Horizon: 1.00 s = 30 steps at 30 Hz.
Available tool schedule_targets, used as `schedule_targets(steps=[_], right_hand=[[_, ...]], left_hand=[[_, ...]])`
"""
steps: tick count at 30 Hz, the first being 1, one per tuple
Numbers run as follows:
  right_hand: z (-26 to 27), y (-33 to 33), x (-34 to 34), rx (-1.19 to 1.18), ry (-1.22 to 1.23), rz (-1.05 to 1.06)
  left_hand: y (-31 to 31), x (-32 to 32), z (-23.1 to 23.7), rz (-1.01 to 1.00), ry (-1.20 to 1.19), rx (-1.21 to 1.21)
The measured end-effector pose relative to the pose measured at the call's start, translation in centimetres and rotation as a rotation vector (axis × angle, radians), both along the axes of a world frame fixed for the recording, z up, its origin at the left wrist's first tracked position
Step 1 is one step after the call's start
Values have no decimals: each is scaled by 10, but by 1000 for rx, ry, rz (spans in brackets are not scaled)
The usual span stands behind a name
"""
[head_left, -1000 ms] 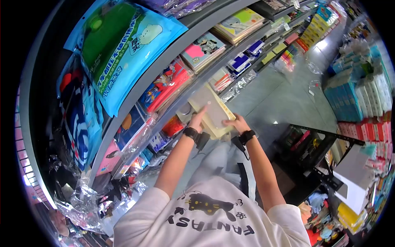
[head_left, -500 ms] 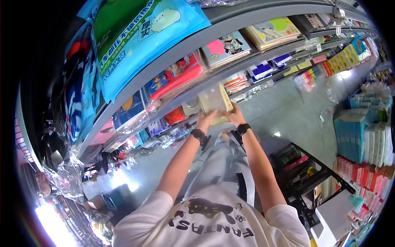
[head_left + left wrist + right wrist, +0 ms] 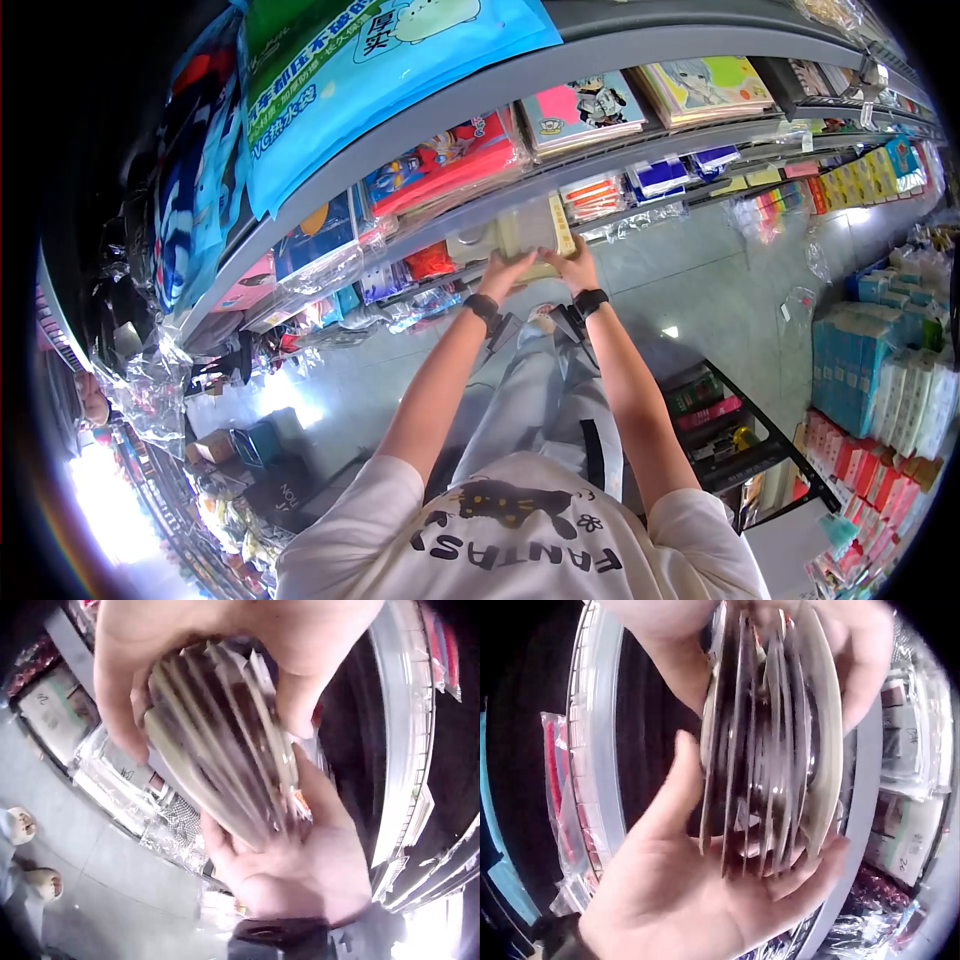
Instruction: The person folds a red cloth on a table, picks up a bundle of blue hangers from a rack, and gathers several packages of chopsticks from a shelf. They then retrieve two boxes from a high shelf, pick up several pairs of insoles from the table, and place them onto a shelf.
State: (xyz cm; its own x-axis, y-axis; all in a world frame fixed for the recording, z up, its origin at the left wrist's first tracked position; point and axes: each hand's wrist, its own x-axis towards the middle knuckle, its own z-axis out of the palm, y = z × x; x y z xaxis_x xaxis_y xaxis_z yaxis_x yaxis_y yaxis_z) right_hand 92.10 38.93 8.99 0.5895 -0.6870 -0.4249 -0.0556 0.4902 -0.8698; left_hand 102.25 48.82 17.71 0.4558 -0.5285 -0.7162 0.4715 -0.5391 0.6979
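Observation:
Between my two hands is a stack of thin, cream-covered booklets [image 3: 532, 225], held in front of the lower shelf. My left hand [image 3: 506, 274] grips its near end from the left, and my right hand [image 3: 572, 270] grips the near end from the right, close beside the left. The left wrist view shows the stack's layered edges [image 3: 217, 742], with a thumb and fingers on opposite sides. Seen from the right wrist, the leaves [image 3: 772, 742] stand slightly fanned apart, with the left palm [image 3: 682, 900] below them. Parts of the fingers are hidden behind the stack.
Grey shelving [image 3: 700, 30] curves across the front, bearing a blue hot-water-bag pack [image 3: 400, 90], red packets [image 3: 450, 165] and illustrated books [image 3: 585, 112]. A black rack [image 3: 770, 455] stands at the right, near blue packs [image 3: 850, 350] piled on the floor.
My right hand has shifted from the stack's right side to its near end, close to the left hand. The stack now stands closer to the shelf front. The head view has turned.

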Motion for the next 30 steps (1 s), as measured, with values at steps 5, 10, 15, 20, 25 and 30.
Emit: schedule_targets(steps=[5,10,15,20,25,30], right_hand=[[22,-17,-3,100,1,-24],[9,-25,14,160,147,-96],[-66,-16,48,-20,250,-342],[-34,-4,71,-12,119,-636],[-10,7,48,-340,500,-293],[-3,9,31,-799,389,-186]], left_hand=[[-11,-12,-41,136,-112,-200],[-10,1,-40,-62,-508,109],[25,25,-13,-180,-1050,148],[34,57,-38,-242,-1420,247],[25,79,-58,-339,-1232,526],[23,83,-74,-308,-1280,529]])
